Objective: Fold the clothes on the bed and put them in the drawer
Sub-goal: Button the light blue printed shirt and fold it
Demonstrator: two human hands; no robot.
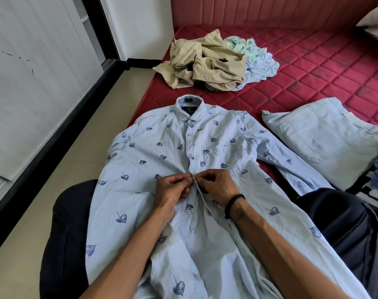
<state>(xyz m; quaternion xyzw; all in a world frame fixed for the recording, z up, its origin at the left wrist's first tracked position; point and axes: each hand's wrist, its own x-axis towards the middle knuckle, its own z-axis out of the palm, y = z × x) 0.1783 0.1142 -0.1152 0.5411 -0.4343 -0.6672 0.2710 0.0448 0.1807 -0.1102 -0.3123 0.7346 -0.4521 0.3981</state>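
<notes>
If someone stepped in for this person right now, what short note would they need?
Hands: left hand and right hand both pinch the placket of the leaf-print shirt at mid-chest, as if buttoning it.
Things: shirt lies face up, spread over the bed edge and the person's lap. Folded jeans lie to its right. A crumpled pile, beige garment on top, sits further back.
Done: jeans folded; upper shirt buttons closed.
Left: finish the lower buttons, fold the shirt, fold the pile, put everything in the drawer, which is not in view.

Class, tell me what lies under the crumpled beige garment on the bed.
A pale printed garment shows beneath the beige garment, on the red mattress. Anything deeper is covered.
</notes>
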